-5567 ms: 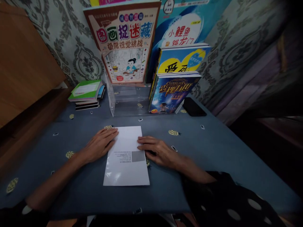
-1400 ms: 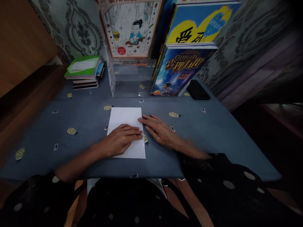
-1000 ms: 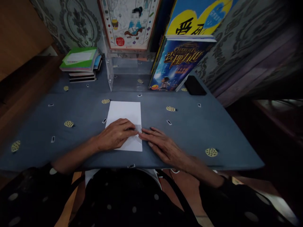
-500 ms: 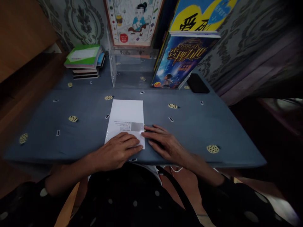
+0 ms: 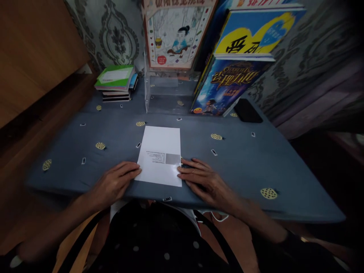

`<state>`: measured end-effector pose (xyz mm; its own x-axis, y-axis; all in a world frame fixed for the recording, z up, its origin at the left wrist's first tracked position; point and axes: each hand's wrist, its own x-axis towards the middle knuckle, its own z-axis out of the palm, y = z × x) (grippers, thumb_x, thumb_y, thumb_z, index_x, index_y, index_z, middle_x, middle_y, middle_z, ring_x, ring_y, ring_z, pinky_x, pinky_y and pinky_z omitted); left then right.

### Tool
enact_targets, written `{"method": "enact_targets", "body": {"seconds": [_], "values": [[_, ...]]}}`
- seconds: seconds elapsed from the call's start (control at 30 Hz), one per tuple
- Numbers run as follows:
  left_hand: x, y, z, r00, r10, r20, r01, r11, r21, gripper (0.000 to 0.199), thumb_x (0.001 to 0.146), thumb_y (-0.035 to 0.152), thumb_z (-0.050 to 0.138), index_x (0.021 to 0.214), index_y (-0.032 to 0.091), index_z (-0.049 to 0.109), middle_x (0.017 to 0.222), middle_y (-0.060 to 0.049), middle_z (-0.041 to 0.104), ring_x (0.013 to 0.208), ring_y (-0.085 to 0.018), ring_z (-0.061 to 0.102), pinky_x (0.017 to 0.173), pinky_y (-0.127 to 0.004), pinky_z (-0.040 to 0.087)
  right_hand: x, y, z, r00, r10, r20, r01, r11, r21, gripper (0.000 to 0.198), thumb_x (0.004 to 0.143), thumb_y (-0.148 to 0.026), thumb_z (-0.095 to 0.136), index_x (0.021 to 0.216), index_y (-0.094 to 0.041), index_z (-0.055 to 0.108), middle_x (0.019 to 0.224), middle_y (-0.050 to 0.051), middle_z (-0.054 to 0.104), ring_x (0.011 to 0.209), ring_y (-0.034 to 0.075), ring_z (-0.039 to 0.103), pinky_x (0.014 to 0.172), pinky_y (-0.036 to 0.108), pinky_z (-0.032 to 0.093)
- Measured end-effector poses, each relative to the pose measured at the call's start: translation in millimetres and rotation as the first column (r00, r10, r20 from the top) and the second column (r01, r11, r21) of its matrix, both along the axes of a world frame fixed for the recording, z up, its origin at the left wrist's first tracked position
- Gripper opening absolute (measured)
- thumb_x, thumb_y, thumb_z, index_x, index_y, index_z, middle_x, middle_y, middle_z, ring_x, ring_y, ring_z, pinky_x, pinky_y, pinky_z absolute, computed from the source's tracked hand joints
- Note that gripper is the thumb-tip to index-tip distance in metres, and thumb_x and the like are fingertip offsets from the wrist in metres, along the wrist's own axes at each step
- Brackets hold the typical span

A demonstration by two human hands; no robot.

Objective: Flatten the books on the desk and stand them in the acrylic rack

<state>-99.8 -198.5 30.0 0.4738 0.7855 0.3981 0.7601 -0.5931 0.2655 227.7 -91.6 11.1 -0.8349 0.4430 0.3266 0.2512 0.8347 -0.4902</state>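
Observation:
A glossy white sheet or thin booklet (image 5: 162, 142), with small upside-down print and a grey rectangle, lies flat near the table's front edge. At its left edge is my left hand (image 5: 115, 182), fingers close together and closed, with thumb and fingertips on the lower left side. My right hand (image 5: 206, 180) rests on the cloth by the right edge. Its fingers are stretched out and apart, and a couple of fingertips touch the lower right side.
A grey-blue cloth with pineapple prints covers the table (image 5: 113, 132). At the back are a stack of notebooks (image 5: 115, 81), a clear acrylic stand (image 5: 167, 94), upright books (image 5: 227, 87) and a black phone (image 5: 248, 110). A wooden panel (image 5: 36, 49) stands at left.
My left hand has moved left, off the face of the white sheet or booklet to its left edge. My right hand stays at the right edge. The whole view has shifted slightly.

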Motion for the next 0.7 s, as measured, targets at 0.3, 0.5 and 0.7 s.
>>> {"method": "enact_targets", "body": {"seconds": [0.3,0.5,0.7], "values": [[-25.0,64.0,-4.0,0.976,0.006,-0.219,-0.021,0.998,-0.065,0.059,0.092,0.003,0.04,0.148,0.024,0.042,0.152,-0.011,0.047,0.142,-0.025,0.042,0.107,-0.046,0.05,-10.2,29.0,12.6,0.985,-0.048,0.167,0.035,0.996,0.085,0.052,0.094,-0.027,0.056,0.144,-0.02,0.049,0.157,0.016,0.041,0.145,0.03,0.038,0.113,0.057,0.041],[-24.2,85.9,2.6,0.974,-0.072,-0.214,0.052,0.994,-0.1,0.066,0.092,0.01,0.045,0.155,0.023,0.03,0.158,-0.013,0.038,0.145,-0.026,0.038,0.113,-0.046,0.043,-18.0,33.6,16.8,0.974,0.009,0.227,-0.024,0.998,0.062,0.053,0.096,-0.036,0.054,0.144,-0.015,0.049,0.153,0.017,0.046,0.146,0.028,0.037,0.12,0.057,0.029],[-12.8,47.0,13.1,0.965,-0.097,-0.244,0.058,0.985,-0.162,0.068,0.095,0.014,0.047,0.157,0.026,0.024,0.16,-0.011,0.034,0.145,-0.027,0.038,0.113,-0.048,0.044,1.8,1.6,28.0,0.958,0.113,0.265,-0.094,0.992,-0.083,0.081,0.085,-0.054,0.07,0.152,-0.02,0.04,0.159,0.017,0.036,0.148,0.03,0.031,0.122,0.056,0.023]]}}
